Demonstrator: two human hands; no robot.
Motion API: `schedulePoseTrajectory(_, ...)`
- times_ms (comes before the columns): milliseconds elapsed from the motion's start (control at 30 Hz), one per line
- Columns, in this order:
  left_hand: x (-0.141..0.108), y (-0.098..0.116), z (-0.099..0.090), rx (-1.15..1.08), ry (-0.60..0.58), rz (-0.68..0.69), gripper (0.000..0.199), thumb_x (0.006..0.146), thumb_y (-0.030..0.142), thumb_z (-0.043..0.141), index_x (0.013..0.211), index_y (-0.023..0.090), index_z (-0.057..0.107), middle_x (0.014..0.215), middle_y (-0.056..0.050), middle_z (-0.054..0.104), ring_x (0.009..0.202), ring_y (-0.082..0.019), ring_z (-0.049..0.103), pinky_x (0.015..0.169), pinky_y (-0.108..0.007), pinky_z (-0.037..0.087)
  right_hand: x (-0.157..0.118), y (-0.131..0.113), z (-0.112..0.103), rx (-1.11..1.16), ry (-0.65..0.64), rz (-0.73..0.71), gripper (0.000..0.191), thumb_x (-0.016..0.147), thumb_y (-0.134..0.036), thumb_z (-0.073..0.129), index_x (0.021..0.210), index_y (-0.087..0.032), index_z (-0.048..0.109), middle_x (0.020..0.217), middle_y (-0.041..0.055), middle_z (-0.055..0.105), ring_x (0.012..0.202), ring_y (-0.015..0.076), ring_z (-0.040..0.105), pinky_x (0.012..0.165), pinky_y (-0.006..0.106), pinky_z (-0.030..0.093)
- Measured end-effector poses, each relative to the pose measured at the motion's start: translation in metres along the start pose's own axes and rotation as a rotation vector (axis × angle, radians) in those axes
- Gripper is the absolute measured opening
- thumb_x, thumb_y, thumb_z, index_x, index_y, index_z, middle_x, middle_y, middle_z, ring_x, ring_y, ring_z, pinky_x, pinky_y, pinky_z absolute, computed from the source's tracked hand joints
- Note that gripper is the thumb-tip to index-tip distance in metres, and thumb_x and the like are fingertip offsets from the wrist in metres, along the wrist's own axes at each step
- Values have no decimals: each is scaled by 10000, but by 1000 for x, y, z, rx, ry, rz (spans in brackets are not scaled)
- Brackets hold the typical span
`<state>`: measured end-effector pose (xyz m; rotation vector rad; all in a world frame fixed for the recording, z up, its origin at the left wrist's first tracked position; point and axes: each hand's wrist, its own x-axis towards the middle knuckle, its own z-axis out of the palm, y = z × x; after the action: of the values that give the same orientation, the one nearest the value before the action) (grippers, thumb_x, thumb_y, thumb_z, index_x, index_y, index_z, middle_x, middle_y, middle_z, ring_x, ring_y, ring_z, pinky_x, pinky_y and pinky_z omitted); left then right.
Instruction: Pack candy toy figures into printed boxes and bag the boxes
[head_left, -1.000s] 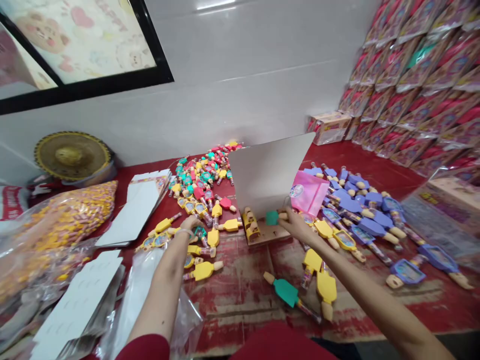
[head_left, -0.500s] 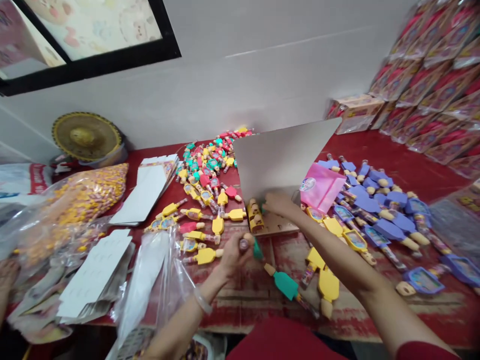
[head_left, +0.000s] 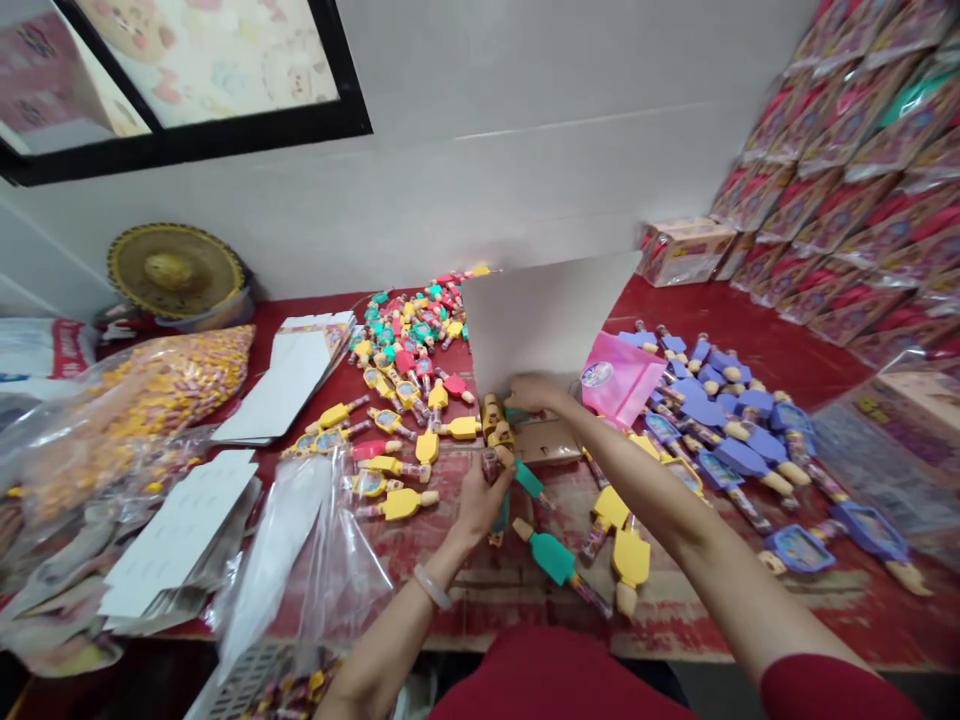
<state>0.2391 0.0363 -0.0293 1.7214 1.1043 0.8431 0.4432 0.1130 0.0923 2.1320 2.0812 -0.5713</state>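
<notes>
An open box [head_left: 551, 440] with a tall raised white lid [head_left: 544, 315] stands on the red table, yellow pieces [head_left: 495, 420] along its left side. Inside it, my right hand [head_left: 536, 392] has its fingers bent round a green piece, only partly visible. At the box's near left corner my left hand [head_left: 480, 495] is closed round a green popsicle-shaped toy [head_left: 501, 512] with a clear tube. Another green toy [head_left: 530, 480] lies just right of that hand, and a further green one [head_left: 553, 556] is nearer the front edge.
Yellow toys [head_left: 401, 503] and a multicoloured heap [head_left: 409, 325] lie left of the box. Purple toys [head_left: 701, 400] and a pink pouch [head_left: 622, 378] are at right. White cards [head_left: 180, 535] and plastic bags [head_left: 277, 560] cover the left. Packaged boxes [head_left: 840, 200] are stacked back right.
My left hand has moved up against the box's near corner with its toy. A green toy now shows just beside it. My right hand remains in the box. The view has shifted slightly.
</notes>
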Motion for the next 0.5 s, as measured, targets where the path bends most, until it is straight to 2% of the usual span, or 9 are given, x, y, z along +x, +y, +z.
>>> schedulePoseTrajectory(100, 5, 1, 1, -33, -49, 36, 404, 871, 448, 641, 1182, 192, 621, 1007, -56, 709, 938, -223, 648, 862, -342, 499, 2, 2, 0, 44, -16, -8, 397, 873, -285, 489, 790, -38, 789, 682, 168, 734, 540, 196, 654, 548, 245, 430)
schedulePoseTrajectory(200, 17, 10, 0, 2, -126, 113, 553, 901, 372, 600, 1419, 193, 525, 1159, -78, 704, 1092, -228, 639, 951, -344, 484, -3, 3, 7, 73, 13, -34, 421, 886, -303, 478, 750, -45, 782, 665, 171, 726, 533, 195, 647, 535, 242, 415)
schedulePoseTrajectory(333, 28, 27, -8, 374, -220, 137, 712, 878, 269, 566, 1564, 232, 378, 1149, -88, 711, 1006, -248, 659, 895, -356, 485, -12, 5, 17, 126, 24, -81, 492, 912, -347, 433, 706, -55, 770, 609, 160, 702, 483, 185, 614, 527, 247, 415)
schedulePoseTrajectory(400, 30, 34, -14, 544, -213, 122, 736, 859, 245, 576, 1569, 233, 382, 1157, -112, 708, 1022, -275, 656, 883, -359, 478, -12, 9, 17, 155, 29, -100, 488, 903, -345, 428, 686, -64, 763, 583, 143, 689, 476, 175, 599, 525, 243, 409)
schedulePoseTrajectory(500, 27, 37, -24, 639, -174, 79, 749, 861, 237, 575, 1580, 234, 365, 1119, -114, 720, 1027, -278, 660, 871, -342, 470, -10, 15, 14, 192, 43, -115, 455, 892, -338, 441, 698, -81, 762, 564, 106, 678, 494, 163, 585, 525, 236, 392)
